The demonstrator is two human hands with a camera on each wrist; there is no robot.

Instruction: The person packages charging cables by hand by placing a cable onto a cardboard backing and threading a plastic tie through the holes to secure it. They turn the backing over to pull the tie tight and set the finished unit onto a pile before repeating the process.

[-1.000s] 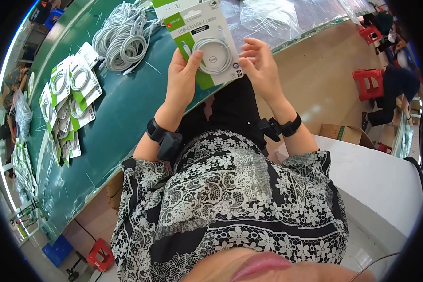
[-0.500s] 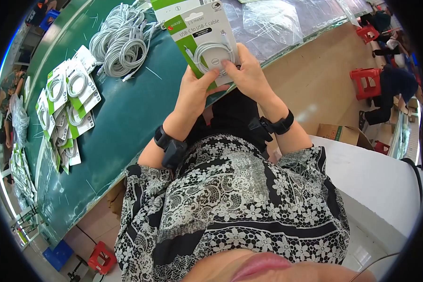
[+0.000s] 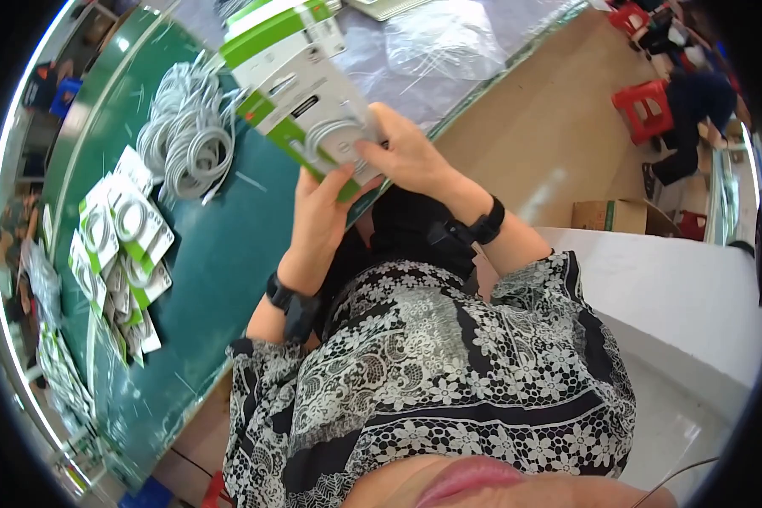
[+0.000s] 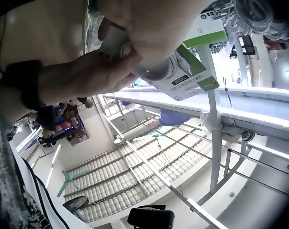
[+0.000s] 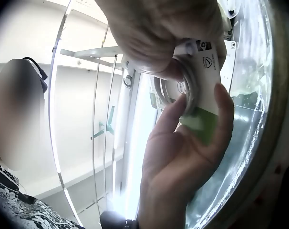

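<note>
Both hands hold a white and green card with a coiled white cable point(image 3: 337, 134). The left hand point(image 3: 320, 207) grips its lower corner, thumb on the front; the right hand point(image 3: 411, 152) pinches its right edge, thumb on the coil. In the left wrist view the card point(image 4: 182, 86) shows past the hands. The right wrist view has the coil point(image 5: 188, 90) between the thumbs, with the left hand point(image 5: 175, 157) and right hand point(image 5: 163, 33) around the card. Beyond the held card, other green and white cards point(image 3: 271, 38) lie over the table.
A pile of carded cables point(image 3: 123, 245) lies on the green table point(image 3: 220, 279) at left, with a bundle of loose grey-white cables point(image 3: 186, 135) above it. Clear plastic bags point(image 3: 444, 42) lie at the back. A red stool point(image 3: 645, 112) and a person stand off to the right.
The right hand has come onto the card's right side from beside it. Both hands and the card have shifted left and the card tilts more, while the head view has turned.
</note>
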